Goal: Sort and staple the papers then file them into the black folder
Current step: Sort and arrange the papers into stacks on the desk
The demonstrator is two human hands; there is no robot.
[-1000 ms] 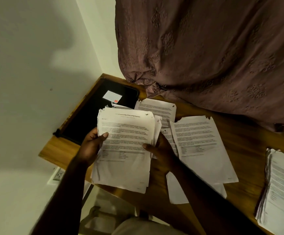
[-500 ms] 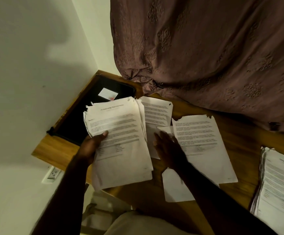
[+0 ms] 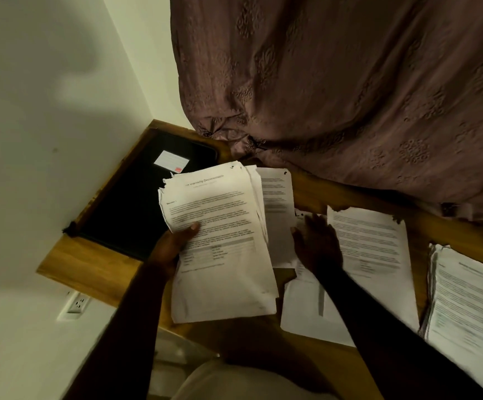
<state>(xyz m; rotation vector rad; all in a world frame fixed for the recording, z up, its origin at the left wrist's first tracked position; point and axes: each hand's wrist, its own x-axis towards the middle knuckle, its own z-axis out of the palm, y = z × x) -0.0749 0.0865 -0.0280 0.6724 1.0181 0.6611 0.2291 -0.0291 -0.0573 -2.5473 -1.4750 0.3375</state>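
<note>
1. Left grip [image 3: 173,245] is clamped on a sheaf of papers [image 3: 220,249]. The thumb lies across the top page; the other fingers are hidden beneath the sheaf.
2. We hold the sheaf over the left part of the counter [image 3: 61,264]. Its upper left corner overlaps the black folder [image 3: 130,197]. The top page carries a title line, blocks of printed text and a small table. The upper edges of the pages are ragged.
3. Right grip [image 3: 318,246] is apart and holds nothing. Its fingers are straight and lie flat on loose sheets on the counter, just beside the right edge of the sheaf.
4. We find the black folder flat in the far left corner of the counter, against the wall [image 3: 32,140]. A white label [image 3: 171,161] with a red mark sits on its cover. No paper lies inside it that we can see.
5. Three loose sheets are visible:
   - a first sheet [image 3: 277,203], partly covered by the sheaf;
   - a second sheet [image 3: 375,241], right of the right grip, with torn upper corners;
   - a third sheet [image 3: 303,313], nearer to us, partly under the right forearm.
6. We see a thick pile of papers [image 3: 471,307] at the right edge of the view, well apart from the folder.
7. A brown patterned curtain [image 3: 350,96] hangs down onto the far edge of the counter.
8. A wall socket [image 3: 75,303] sits on the wall below the counter's left end.
</note>
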